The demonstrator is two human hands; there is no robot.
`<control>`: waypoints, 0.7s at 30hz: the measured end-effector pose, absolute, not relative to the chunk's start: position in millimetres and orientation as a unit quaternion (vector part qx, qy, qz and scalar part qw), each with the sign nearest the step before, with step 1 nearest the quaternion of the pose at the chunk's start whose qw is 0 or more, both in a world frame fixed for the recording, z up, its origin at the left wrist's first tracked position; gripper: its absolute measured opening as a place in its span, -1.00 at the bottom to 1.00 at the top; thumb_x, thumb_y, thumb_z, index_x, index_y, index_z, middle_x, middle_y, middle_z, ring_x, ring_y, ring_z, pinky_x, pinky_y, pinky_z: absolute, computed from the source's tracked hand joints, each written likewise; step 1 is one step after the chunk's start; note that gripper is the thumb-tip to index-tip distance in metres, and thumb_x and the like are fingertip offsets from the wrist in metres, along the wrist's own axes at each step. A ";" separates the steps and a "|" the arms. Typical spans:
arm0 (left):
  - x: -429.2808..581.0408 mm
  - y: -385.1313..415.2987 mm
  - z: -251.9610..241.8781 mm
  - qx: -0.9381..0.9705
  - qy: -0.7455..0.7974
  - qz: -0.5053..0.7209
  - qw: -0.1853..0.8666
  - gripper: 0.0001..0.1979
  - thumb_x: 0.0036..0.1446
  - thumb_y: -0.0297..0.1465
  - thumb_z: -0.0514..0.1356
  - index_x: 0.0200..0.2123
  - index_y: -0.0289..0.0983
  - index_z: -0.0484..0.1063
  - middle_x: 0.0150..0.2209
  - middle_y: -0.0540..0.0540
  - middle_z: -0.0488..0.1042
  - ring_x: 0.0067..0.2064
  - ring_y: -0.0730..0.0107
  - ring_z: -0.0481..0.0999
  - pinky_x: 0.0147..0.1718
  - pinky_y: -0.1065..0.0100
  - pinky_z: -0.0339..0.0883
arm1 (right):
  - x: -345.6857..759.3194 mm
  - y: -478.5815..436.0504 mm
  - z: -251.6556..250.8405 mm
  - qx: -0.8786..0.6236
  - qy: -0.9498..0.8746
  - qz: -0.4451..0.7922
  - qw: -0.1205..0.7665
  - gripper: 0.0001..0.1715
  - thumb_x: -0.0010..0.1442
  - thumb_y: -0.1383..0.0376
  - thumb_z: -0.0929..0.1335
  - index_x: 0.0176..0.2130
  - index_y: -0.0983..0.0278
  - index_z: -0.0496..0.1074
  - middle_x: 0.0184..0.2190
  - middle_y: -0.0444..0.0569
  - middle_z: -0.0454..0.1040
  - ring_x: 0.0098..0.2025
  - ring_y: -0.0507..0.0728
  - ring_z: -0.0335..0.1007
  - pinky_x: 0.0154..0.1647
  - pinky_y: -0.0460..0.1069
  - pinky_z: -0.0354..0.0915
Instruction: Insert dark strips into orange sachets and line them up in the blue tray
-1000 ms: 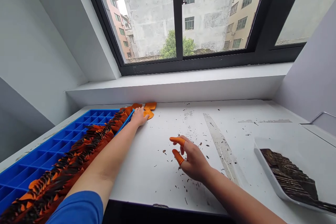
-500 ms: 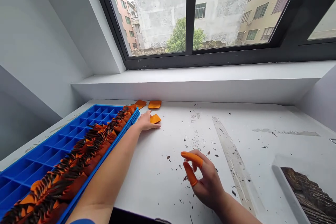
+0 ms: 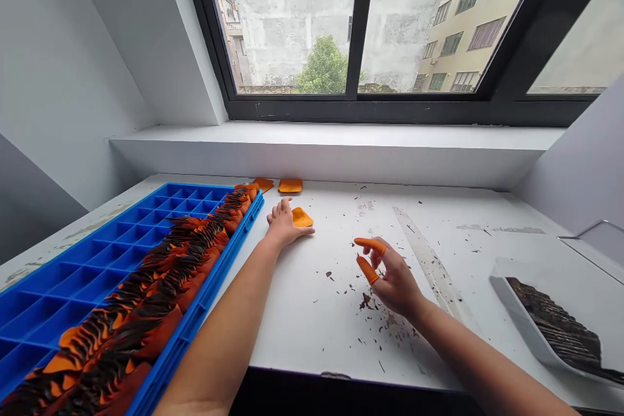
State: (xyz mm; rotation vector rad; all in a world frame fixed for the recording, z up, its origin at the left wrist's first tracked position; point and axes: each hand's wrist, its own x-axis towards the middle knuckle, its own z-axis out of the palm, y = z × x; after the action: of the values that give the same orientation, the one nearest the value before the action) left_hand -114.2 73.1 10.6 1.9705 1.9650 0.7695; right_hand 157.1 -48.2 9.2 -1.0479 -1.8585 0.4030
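My left hand (image 3: 284,224) lies flat on the white table with its fingers resting on a small orange piece (image 3: 301,217), beside the far corner of the blue grid tray (image 3: 92,260). Two more orange pieces (image 3: 290,185) lie further back near the sill. My right hand (image 3: 390,276) hovers over the middle of the table, fingers loosely apart and holding nothing; its thumb and forefinger wear orange finger cots. A long row of orange and dark feathers (image 3: 160,279) lies in the tray.
A white tray (image 3: 517,312) with stacked dark pieces sits at the right edge. Dark specks and scraps (image 3: 365,302) are scattered over the table, and a worn streak (image 3: 429,260) runs across it. A window sill (image 3: 331,140) runs behind.
My left hand has drawn the orange piece back from the far end of the table toward me. My right hand has stayed over the table's middle with the same finger pose.
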 end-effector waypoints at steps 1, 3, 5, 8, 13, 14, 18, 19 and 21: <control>-114.3 73.2 10.9 0.683 0.665 0.274 0.127 -0.01 -0.22 -0.09 0.48 0.24 -0.08 0.08 0.17 -0.24 0.33 0.25 -0.16 0.26 0.19 -0.01 0.10 | 155.6 -40.6 10.3 -0.432 -0.760 0.160 0.458 -0.68 0.32 0.30 0.30 0.06 0.18 0.43 -0.24 -0.04 0.43 -0.42 0.06 0.25 -0.33 0.05 0.34; -115.9 73.6 11.2 0.702 0.635 0.296 0.128 -0.20 -0.10 -0.20 0.44 0.19 -0.06 0.19 0.13 -0.17 0.36 0.22 -0.05 0.31 0.19 0.05 0.14 | 151.0 -24.1 11.8 -0.443 -0.758 0.157 0.452 -0.68 0.31 0.29 0.30 0.04 0.20 0.45 -0.23 -0.04 0.45 -0.41 0.07 0.25 -0.33 0.04 0.34; -118.9 74.6 11.5 0.715 0.605 0.327 0.123 -0.42 0.01 -0.35 0.36 0.11 -0.08 0.30 0.06 -0.13 0.41 0.17 0.04 0.35 0.20 0.11 0.18 | 144.2 -9.2 11.7 -0.447 -0.746 0.162 0.466 -0.70 0.29 0.28 0.31 0.01 0.21 0.47 -0.25 -0.05 0.45 -0.41 0.06 0.24 -0.32 0.04 0.33; -122.6 76.4 12.4 0.709 0.579 0.391 0.093 -0.59 0.07 -0.47 0.26 0.02 -0.13 0.41 0.01 -0.13 0.46 0.12 0.09 0.39 0.20 0.14 0.24 | 131.3 2.2 7.3 -0.452 -0.714 0.176 0.504 -0.70 0.29 0.26 0.30 -0.01 0.23 0.48 -0.26 -0.05 0.45 -0.43 0.05 0.23 -0.31 0.03 0.33; -109.9 72.5 18.5 0.727 0.469 0.480 0.144 -0.89 0.18 -0.30 0.24 -0.28 -0.17 0.54 -0.17 -0.12 0.56 -0.04 0.15 0.51 0.07 0.15 0.38 | 120.8 -5.0 -3.5 -0.448 -0.734 0.183 0.476 -0.70 0.30 0.28 0.29 0.00 0.19 0.49 -0.23 -0.04 0.46 -0.40 0.06 0.26 -0.37 0.00 0.30; -103.4 70.2 20.2 0.730 0.442 0.492 0.175 -0.85 0.18 -0.25 0.25 -0.33 -0.17 0.55 -0.22 -0.11 0.57 -0.09 0.17 0.54 0.02 0.16 0.40 | 121.4 -6.7 -4.4 -0.446 -0.737 0.179 0.476 -0.70 0.30 0.29 0.29 -0.01 0.19 0.49 -0.24 -0.05 0.46 -0.39 0.06 0.27 -0.35 0.00 0.31; -74.0 56.0 29.4 0.699 0.382 0.525 0.300 -0.71 0.11 -0.09 0.34 -0.34 -0.20 0.60 -0.34 -0.08 0.60 -0.22 0.20 0.58 -0.15 0.19 0.45 | 129.6 -6.7 -1.0 -0.441 -0.707 0.135 0.536 -0.63 0.26 0.25 0.35 0.07 0.18 0.42 -0.19 -0.02 0.44 -0.28 0.12 0.32 -0.19 0.08 0.36; -67.9 51.5 32.4 0.691 0.367 0.527 0.332 -0.69 0.09 -0.08 0.36 -0.32 -0.21 0.61 -0.34 -0.09 0.61 -0.22 0.20 0.58 -0.16 0.20 0.45 | 132.2 -5.8 1.1 -0.443 -0.692 0.120 0.558 -0.56 0.25 0.22 0.37 0.11 0.19 0.39 -0.15 0.00 0.43 -0.24 0.14 0.33 -0.15 0.11 0.36; -59.1 41.8 39.1 0.685 0.333 0.513 0.396 -0.67 0.08 -0.08 0.38 -0.27 -0.23 0.64 -0.30 -0.11 0.64 -0.20 0.18 0.61 -0.16 0.20 0.46 | 137.0 -4.7 5.8 -0.445 -0.663 0.105 0.593 -0.44 0.22 0.17 0.41 0.18 0.19 0.33 -0.09 0.03 0.42 -0.19 0.16 0.33 -0.11 0.14 0.35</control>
State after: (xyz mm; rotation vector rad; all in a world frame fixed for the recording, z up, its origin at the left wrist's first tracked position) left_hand -59.1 41.8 39.1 1.7362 0.8444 1.2998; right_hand 137.0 -4.7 5.8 -1.0351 -1.5403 0.2449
